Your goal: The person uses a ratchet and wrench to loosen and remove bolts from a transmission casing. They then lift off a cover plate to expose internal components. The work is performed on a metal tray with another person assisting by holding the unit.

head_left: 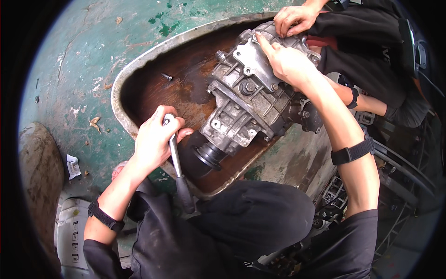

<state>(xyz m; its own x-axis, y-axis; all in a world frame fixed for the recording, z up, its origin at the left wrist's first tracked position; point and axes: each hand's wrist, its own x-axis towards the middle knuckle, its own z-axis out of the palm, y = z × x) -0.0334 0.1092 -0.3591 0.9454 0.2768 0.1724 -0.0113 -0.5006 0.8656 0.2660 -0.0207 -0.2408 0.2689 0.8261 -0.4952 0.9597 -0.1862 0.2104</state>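
My left hand [160,137] is closed around the head of a ratchet wrench [175,160], whose black handle points down toward my knee. A grey cast-metal gearbox [232,123] lies tilted in a long tray with a rusty brown inside. On its upper side sits a flat cover plate [253,60] with bolt holes along its edge. My right hand [288,63] rests over that plate, index finger stretched to a bolt at its far corner; the other fingers are partly hidden. A loose bolt [167,76] lies on the tray's floor, left of the gearbox.
The tray's pale rim [121,88] curves around the gearbox. Across from me, another person's hand [295,19] rests on the gearbox's far end. A white container [73,232] stands at lower left, near a scrap of white paper [73,166] on the green floor. Metal parts lie at right.
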